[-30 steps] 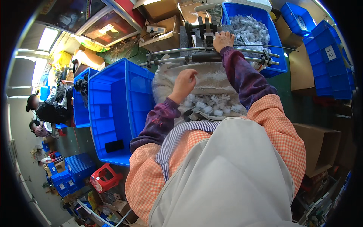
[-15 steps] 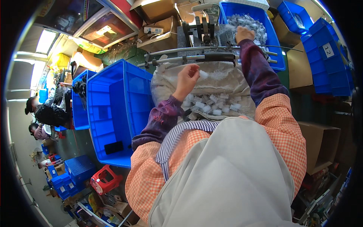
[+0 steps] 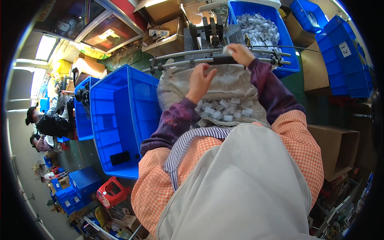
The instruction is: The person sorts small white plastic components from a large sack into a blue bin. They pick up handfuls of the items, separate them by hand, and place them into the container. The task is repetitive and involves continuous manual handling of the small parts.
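My right hand point(image 3: 241, 55) is closed on a small whitish brush head point(image 3: 228, 51), partly covered by the fingers and blurred. It is over the metal rails point(image 3: 182, 61) in front of a dark bench machine point(image 3: 216, 34). My left hand point(image 3: 201, 82) hovers to the left, just on my side of the rails; its fingers are curved and apart, with nothing visible in them. Below both hands, a beige cloth point(image 3: 170, 86) spreads across my lap. Several white bristled brush heads point(image 3: 226, 108) lie on it. Many similar pieces point(image 3: 260, 30) fill a blue bin point(image 3: 291, 42) behind the right hand.
A large blue bin point(image 3: 114, 106) stands at my left, with a flat black object point(image 3: 120, 157) inside. A red stool point(image 3: 114, 192) is behind it. Cardboard boxes point(image 3: 334, 148) and stacked blue crates point(image 3: 338, 56) stand at right. Other people point(image 3: 44, 124) sit far left.
My right hand has come from the far bin back left to the rails, with a brush head in it. A white piece beside my left hand has gone from there; its fingers have spread.
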### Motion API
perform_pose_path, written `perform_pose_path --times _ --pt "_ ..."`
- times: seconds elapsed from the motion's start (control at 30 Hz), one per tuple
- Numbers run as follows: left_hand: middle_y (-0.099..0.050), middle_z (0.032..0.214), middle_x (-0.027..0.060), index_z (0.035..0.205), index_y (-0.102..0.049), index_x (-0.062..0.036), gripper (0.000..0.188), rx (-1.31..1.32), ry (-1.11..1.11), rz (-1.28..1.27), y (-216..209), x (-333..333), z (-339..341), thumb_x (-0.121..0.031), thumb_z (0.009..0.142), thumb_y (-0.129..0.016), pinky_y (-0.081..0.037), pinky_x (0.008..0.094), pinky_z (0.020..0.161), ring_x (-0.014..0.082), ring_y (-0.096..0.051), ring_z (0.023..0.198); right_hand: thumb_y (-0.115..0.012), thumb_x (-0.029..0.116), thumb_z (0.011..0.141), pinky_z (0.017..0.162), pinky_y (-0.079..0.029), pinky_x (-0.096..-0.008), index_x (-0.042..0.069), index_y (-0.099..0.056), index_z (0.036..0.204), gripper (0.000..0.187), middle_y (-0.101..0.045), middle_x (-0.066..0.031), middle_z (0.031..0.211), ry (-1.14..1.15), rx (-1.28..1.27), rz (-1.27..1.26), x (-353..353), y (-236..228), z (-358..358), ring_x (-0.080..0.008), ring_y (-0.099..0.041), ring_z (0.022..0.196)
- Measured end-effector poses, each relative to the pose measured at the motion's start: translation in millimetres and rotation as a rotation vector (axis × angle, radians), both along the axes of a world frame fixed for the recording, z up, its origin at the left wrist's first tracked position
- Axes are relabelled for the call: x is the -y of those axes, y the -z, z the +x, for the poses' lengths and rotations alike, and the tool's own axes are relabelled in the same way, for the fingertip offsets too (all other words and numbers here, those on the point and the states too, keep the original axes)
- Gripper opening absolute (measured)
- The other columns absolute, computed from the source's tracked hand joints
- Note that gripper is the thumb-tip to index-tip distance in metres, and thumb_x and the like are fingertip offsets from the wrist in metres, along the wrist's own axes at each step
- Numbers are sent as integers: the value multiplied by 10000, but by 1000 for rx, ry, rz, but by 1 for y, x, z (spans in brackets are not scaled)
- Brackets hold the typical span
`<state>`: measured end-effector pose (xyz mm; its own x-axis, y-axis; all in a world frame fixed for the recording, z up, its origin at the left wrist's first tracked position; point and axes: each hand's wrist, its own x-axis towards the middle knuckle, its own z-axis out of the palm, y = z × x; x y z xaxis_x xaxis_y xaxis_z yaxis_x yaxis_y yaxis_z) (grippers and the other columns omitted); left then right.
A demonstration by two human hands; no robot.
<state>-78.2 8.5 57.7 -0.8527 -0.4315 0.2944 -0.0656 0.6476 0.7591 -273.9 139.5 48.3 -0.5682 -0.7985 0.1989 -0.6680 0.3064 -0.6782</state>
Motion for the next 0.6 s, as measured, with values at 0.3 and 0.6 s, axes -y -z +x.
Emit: perform_pose_path --times 0.3,0.6 --pt "-637 799 160 867 -553 -20 384 784 29 -483 65 -3 80 -342 704 -683 -495 404 660 307 -633 766 -513 135 772 801 -421 -373 122 -624 896 167 -618 -76 899 402 -564 156 44 38 -64 -279 -524 927" --pt "-618 849 191 895 -505 -15 241 713 62 -452 89 -3 84 -214 775 -573 -486 422 689 344 -609 802 -545 163 773 797 -414 -393 94 -588 836 103 -614 -82 888 353 -579 118 49 50 -71 -290 -512 931"
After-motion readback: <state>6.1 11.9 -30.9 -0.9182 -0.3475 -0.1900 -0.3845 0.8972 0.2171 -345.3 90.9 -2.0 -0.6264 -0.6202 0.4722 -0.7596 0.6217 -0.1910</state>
